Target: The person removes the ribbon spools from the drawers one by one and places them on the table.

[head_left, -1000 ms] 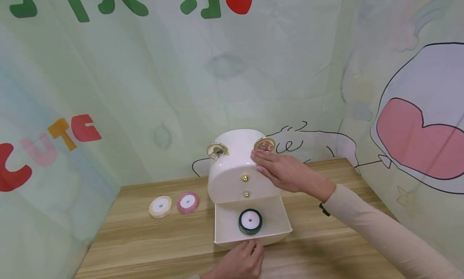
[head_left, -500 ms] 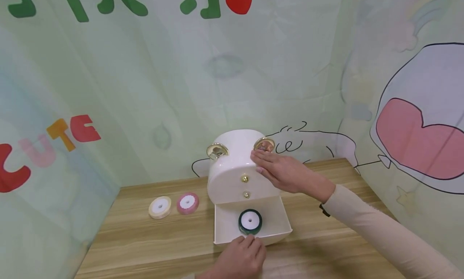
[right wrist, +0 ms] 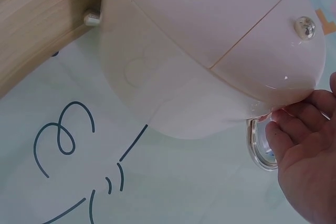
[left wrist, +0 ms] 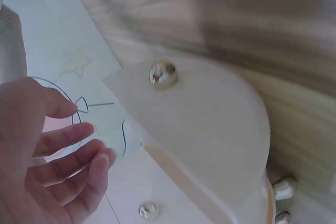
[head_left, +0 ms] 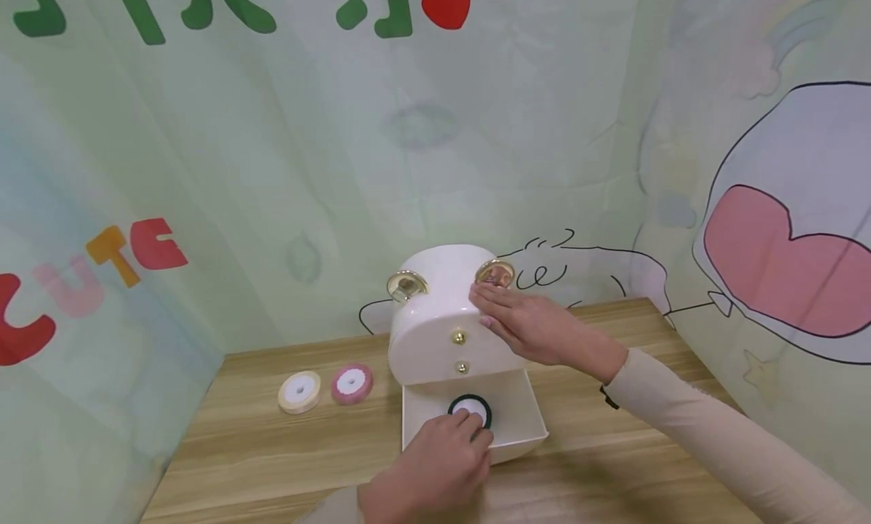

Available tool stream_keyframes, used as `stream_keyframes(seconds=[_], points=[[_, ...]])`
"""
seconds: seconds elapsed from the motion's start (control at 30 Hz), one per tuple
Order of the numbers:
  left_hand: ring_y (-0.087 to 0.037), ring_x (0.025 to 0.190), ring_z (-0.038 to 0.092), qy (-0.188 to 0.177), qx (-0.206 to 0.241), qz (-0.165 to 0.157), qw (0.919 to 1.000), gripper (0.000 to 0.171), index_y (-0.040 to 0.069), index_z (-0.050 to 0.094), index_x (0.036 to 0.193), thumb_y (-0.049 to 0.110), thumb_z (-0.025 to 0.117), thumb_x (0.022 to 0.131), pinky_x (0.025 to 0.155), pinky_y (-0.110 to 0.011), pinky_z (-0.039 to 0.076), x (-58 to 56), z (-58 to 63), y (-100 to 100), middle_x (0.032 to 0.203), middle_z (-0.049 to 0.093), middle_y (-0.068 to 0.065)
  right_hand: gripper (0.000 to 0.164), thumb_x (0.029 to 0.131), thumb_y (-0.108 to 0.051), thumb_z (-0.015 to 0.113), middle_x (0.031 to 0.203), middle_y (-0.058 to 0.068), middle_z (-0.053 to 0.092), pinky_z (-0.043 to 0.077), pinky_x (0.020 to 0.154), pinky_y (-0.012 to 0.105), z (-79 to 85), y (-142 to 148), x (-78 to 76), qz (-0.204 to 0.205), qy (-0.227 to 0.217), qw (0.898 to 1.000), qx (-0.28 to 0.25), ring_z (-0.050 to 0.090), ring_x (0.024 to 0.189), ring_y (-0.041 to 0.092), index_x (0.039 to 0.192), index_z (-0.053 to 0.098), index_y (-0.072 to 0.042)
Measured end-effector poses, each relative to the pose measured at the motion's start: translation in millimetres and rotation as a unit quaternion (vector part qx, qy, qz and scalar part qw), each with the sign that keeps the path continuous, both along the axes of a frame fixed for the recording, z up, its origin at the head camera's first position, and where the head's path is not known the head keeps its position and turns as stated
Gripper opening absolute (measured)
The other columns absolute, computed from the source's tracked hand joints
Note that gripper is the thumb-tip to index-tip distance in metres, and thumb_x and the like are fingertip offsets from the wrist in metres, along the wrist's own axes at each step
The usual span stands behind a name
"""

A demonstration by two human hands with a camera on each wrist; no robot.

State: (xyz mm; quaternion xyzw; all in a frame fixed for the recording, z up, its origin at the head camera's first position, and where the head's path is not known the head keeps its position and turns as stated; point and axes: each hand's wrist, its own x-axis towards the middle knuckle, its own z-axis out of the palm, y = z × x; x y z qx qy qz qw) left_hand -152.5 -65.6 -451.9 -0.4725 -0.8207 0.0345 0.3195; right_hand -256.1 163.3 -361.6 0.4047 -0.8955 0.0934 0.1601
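A white rounded storage box (head_left: pixel 435 305) stands on the table with its bottom drawer (head_left: pixel 513 410) pulled out. In the drawer lies a dark green ribbon spool (head_left: pixel 483 404) with a white core, partly hidden by my left hand (head_left: pixel 442 456). The fingers of that hand reach over the drawer's front and above the spool. In the left wrist view they are loosely bent, nothing visible between them; whether they touch the spool I cannot tell. My right hand (head_left: pixel 537 324) rests on the box's top beside the right gold-rimmed ear (head_left: pixel 495 271), fingers fairly straight.
Left of the box, a cream ribbon spool (head_left: pixel 299 392) and a pink ribbon spool (head_left: pixel 352 383) lie flat on the wooden table (head_left: pixel 272 463). Two gold knobs, including the upper knob (head_left: pixel 459 337), stick out of the box's front. A printed curtain (head_left: pixel 306 168) hangs close behind.
My left hand has moved from the drawer's front edge forward and up over the green ribbon spool, now covering part of it. The right hand has stayed on the box.
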Motion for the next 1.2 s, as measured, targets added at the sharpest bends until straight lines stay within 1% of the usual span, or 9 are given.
stream_keyframes(seconds=[0.13, 0.27, 0.4, 0.53, 0.63, 0.83, 1.03, 1.13, 1.2], points=[[-0.011, 0.077, 0.062, -0.07, -0.017, 0.012, 0.9973, 0.017, 0.02, 0.07, 0.089, 0.035, 0.076, 0.089, 0.059, -0.025, 0.051, -13.2, 11.2, -2, 0.087, 0.064, 0.006, 0.049, 0.111, -0.029, 0.05, 0.16, 0.012, 0.052, 0.048, 0.117, 0.047, 0.0, -1, -1.3, 0.005, 0.01, 1.0, -0.005, 0.051, 0.149, 0.028, 0.153, 0.052, -0.005], [-0.012, 0.079, 0.065, -0.14, -0.039, 0.017, 0.9892, 0.018, 0.017, 0.072, 0.098, 0.033, 0.077, 0.091, 0.061, -0.026, 0.052, -26.7, 18.1, -3, 0.092, 0.067, 0.005, 0.049, 0.111, -0.03, 0.049, 0.16, 0.011, 0.052, 0.049, 0.115, 0.047, 0.2, -2, -2.2, 0.008, 0.01, 1.0, -0.007, 0.051, 0.149, 0.028, 0.153, 0.052, -0.005], [-0.012, 0.079, 0.066, -0.202, -0.082, 0.015, 0.9757, 0.022, 0.015, 0.073, 0.105, 0.03, 0.079, 0.091, 0.067, -0.027, 0.054, -41.6, 21.3, -1, 0.094, 0.069, 0.003, 0.049, 0.111, -0.03, 0.048, 0.161, 0.011, 0.051, 0.049, 0.116, 0.047, 0.0, -1, -2.5, 0.006, 0.002, 1.0, -0.004, 0.05, 0.15, 0.027, 0.153, 0.052, -0.006], [-0.01, 0.082, 0.064, -0.256, -0.13, 0.024, 0.9575, 0.031, 0.014, 0.073, 0.113, 0.031, 0.082, 0.089, 0.071, -0.024, 0.053, -59.4, 19.7, 1, 0.098, 0.069, 0.002, 0.049, 0.111, -0.03, 0.048, 0.161, 0.011, 0.051, 0.048, 0.117, 0.048, -0.2, 0, -2.4, 0.005, -0.001, 1.0, -0.007, 0.05, 0.15, 0.028, 0.154, 0.052, -0.005], [-0.008, 0.083, 0.061, -0.292, -0.151, 0.029, 0.9441, 0.038, 0.014, 0.073, 0.118, 0.031, 0.085, 0.087, 0.073, -0.022, 0.051, -69.5, 17.7, 3, 0.101, 0.069, 0.002, 0.049, 0.111, -0.029, 0.048, 0.16, 0.012, 0.051, 0.047, 0.117, 0.048, -0.4, 0, -2.8, 0.006, 0.0, 1.0, -0.009, 0.05, 0.15, 0.028, 0.153, 0.052, -0.005], [-0.007, 0.083, 0.055, -0.315, -0.186, 0.041, 0.9299, 0.043, 0.015, 0.074, 0.12, 0.032, 0.087, 0.083, 0.072, -0.021, 0.047, -78.1, 13.2, 6, 0.103, 0.068, 0.003, 0.049, 0.111, -0.029, 0.049, 0.16, 0.012, 0.051, 0.048, 0.117, 0.047, -0.4, 0, -3.2, 0.011, 0.002, 1.0, -0.009, 0.05, 0.15, 0.028, 0.153, 0.052, -0.005], [-0.006, 0.091, 0.06, -0.324, -0.223, 0.069, 0.9169, 0.051, 0.018, 0.072, 0.126, 0.036, 0.089, 0.082, 0.082, -0.021, 0.053, -81.0, 9.1, 11, 0.114, 0.069, 0.003, 0.049, 0.111, -0.029, 0.049, 0.161, 0.011, 0.051, 0.048, 0.117, 0.048, -1.8, 0, -4.2, 0.006, -0.004, 1.0, -0.007, 0.05, 0.15, 0.028, 0.154, 0.051, -0.006], [-0.006, 0.094, 0.061, -0.321, -0.24, 0.07, 0.9135, 0.054, 0.019, 0.07, 0.128, 0.038, 0.09, 0.081, 0.086, -0.021, 0.055, -83.3, 6.5, 14, 0.117, 0.07, 0.003, 0.049, 0.111, -0.029, 0.049, 0.161, 0.012, 0.051, 0.048, 0.117, 0.048, -2.2, 1, -4.1, 0.006, -0.006, 1.0, -0.007, 0.05, 0.15, 0.028, 0.154, 0.051, -0.005], [-0.005, 0.095, 0.062, -0.315, -0.247, 0.065, 0.9142, 0.056, 0.019, 0.069, 0.128, 0.038, 0.09, 0.08, 0.086, -0.021, 0.055, -84.8, 4.9, 16, 0.117, 0.07, 0.003, 0.049, 0.111, -0.029, 0.049, 0.161, 0.012, 0.051, 0.048, 0.117, 0.048, -2.7, 1, -4.1, 0.006, -0.006, 1.0, -0.007, 0.05, 0.15, 0.028, 0.154, 0.052, -0.005]])
